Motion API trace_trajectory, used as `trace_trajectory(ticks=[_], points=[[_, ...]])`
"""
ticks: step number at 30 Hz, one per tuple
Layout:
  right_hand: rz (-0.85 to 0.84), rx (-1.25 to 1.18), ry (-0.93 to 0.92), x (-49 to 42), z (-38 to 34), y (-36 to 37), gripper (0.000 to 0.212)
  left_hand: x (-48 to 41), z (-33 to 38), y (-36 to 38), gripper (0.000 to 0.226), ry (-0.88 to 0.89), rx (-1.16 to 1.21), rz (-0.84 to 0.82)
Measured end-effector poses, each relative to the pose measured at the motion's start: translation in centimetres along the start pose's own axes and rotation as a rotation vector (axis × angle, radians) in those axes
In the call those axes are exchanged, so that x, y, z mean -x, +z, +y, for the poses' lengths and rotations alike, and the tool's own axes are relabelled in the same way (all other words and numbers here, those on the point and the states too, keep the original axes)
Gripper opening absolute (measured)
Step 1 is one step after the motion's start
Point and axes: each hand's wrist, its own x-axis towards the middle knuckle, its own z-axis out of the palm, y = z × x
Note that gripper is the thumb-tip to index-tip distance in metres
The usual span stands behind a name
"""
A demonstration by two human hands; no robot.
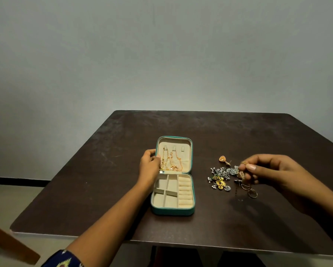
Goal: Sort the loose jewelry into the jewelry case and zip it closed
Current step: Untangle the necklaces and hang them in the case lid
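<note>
The green jewelry case [173,176] lies open on the table [104,170]. The left hand [150,164] grips the edge of its lid. Right of the case, the right hand [262,170] pinches a small gold piece [243,163] above the loose jewelry [222,178]. It might snag the pile and drop.

Matt table [123,189]; velvety-lined jewelry case [191,189]
</note>
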Motion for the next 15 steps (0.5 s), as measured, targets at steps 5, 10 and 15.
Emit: trace_trajectory(ticks=[5,10,15], points=[[-0.105,0.052,-0.014,-3.0,-2.2,1.0,0.048,0.7,-0.7,0.5,0.021,0.057,0.025,-0.084],[-0.148,0.099,-0.010,-6.4,-3.4,2.8,0.013,0.9,-1.3,0.5,0.023,0.120,0.036,-0.127],[-0.170,0.155,-0.015,-9.3,-3.5,4.2,0.014,0.7,-1.7,0.5,0.019,0.163,0.040,-0.153]])
